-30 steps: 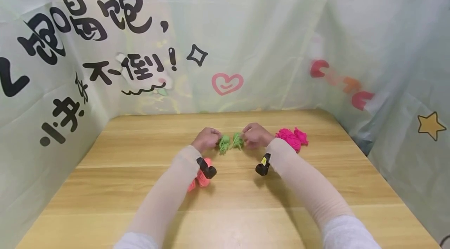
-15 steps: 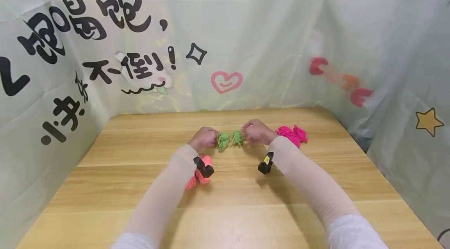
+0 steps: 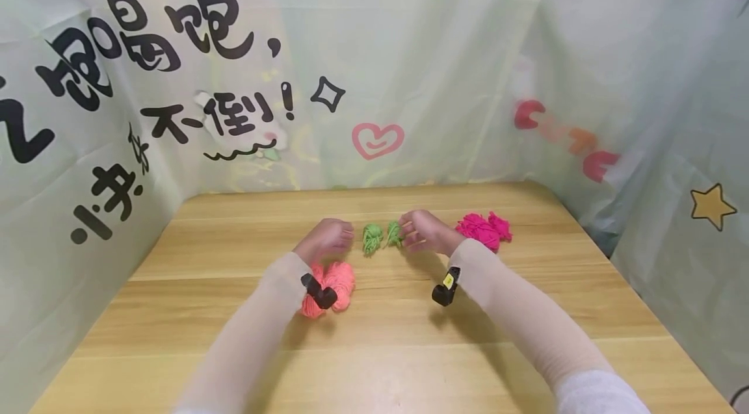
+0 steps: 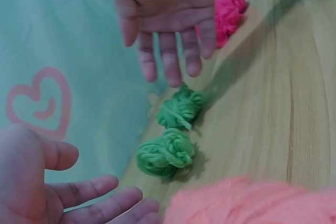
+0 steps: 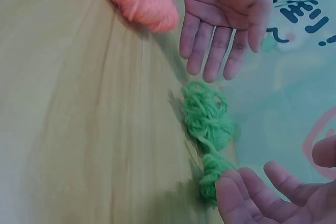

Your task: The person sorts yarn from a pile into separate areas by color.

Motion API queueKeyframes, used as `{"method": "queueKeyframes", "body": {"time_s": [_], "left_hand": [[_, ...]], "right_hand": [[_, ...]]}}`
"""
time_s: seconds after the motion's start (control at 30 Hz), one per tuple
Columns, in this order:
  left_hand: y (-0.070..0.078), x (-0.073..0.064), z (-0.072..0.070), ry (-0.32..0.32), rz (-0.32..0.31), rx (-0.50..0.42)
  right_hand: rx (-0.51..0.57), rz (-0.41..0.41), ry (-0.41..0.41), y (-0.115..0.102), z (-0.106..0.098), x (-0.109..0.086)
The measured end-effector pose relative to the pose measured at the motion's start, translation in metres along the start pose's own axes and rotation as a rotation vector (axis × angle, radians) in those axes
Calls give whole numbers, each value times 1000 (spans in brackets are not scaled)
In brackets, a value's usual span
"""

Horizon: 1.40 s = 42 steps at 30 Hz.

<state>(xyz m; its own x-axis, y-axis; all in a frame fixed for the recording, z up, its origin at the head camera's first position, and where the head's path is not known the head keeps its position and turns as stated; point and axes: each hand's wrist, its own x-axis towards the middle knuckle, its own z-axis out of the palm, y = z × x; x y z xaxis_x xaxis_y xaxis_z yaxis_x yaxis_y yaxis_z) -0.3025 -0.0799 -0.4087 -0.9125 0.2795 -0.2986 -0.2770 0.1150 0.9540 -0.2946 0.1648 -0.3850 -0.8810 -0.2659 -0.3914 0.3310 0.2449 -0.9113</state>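
Two small green yarn bundles, the left one (image 3: 372, 239) and the right one (image 3: 394, 234), lie side by side near the back of the table. In the right wrist view a strand runs between the left bundle (image 5: 207, 116) and the right bundle (image 5: 212, 178). My left hand (image 3: 326, 238) is just left of them, fingers extended and apart from the yarn. On the other side my right hand (image 3: 426, 232) has its fingers spread loosely beside the right bundle, holding nothing; whether it touches the yarn I cannot tell.
Coral yarn (image 3: 339, 285) lies under my left wrist, partly hidden by the wrist camera (image 3: 320, 292). Magenta yarn (image 3: 484, 230) sits right of my right hand. The wooden table (image 3: 386, 362) meets printed cloth (image 3: 433, 89) at the back and sides.
The left hand has released its green bundle and drawn left, its fingers opening. The right hand's fingers have straightened out beside the right bundle. Both green bundles stay in place.
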Motion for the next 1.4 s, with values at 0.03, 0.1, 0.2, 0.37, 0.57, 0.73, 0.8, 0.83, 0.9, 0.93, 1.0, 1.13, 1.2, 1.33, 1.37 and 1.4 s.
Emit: {"method": "queueKeyframes", "body": {"time_s": [0.03,0.1,0.2,0.37,0.57,0.73,0.8,0.83,0.9,0.93,1.0,1.13,1.2,1.33,1.37,1.4], "left_hand": [[1,-2,-2,-9,-12,-21],[2,-7,-6,-27,-25,-13],[4,-15,-13,-24,-45,-12],[2,-27,-22,-12,-49,13],[1,-38,-28,-38,-31,24],[-1,-47,-37,-65,23,75],[-2,-50,-42,-63,41,95],[-3,-52,-45,-62,52,107],[-5,-53,-50,-55,63,132],[-6,-54,-52,-43,61,142],[-8,-55,-57,-19,57,180],[-11,-58,-63,23,28,252],[-13,-59,-65,37,20,270],[-18,-63,-69,77,27,318],[-20,-64,-70,86,29,328],[-22,-65,-71,92,33,347]], "right_hand": [[6,0,-9,1,1,-1],[10,-7,-26,2,3,-1],[20,-15,-46,5,8,-1],[87,-2,-76,10,18,-2],[124,5,-92,15,30,-5],[116,-1,-106,21,37,-4],[115,0,-110,23,41,-3],[116,5,-112,23,43,-3],[114,8,-116,25,47,-3],[114,14,-116,25,49,-4],[110,18,-123,27,52,-4],[111,28,-141,28,58,-5],[115,26,-146,28,59,-6],[136,26,-164,29,64,-6],[142,31,-172,30,65,-6],[147,35,-179,31,67,-6]]}}
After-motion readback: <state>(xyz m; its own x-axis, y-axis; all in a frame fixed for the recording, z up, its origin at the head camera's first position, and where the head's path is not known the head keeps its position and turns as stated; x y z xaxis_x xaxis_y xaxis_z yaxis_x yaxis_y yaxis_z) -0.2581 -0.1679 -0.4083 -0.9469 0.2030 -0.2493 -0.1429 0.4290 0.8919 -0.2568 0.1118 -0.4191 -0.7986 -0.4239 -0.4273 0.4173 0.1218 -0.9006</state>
